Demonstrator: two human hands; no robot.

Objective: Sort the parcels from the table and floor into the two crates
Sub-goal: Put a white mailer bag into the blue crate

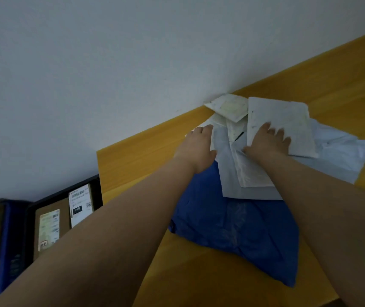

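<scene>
A pile of soft parcels lies on the yellow table [199, 273] against the wall. Nearest me is a dark blue bag parcel [239, 231]. A grey flat mailer [228, 173] overlaps its far end. My left hand [196, 147] grips the grey mailer's left edge, fingers curled over it and thumb on top. My right hand [265, 140] holds a white flat parcel [288, 120], fingers spread on top and thumb at its near edge. A pale blue mailer [336, 151] lies underneath on the right. A small white packet [228, 106] sits by the wall.
Left of the table, lower down, a black crate [97, 191] holds labelled cardboard boxes [50, 227]. A blue crate [6, 240] with another box stands beside it at the far left. A pale wall runs along the table's far edge.
</scene>
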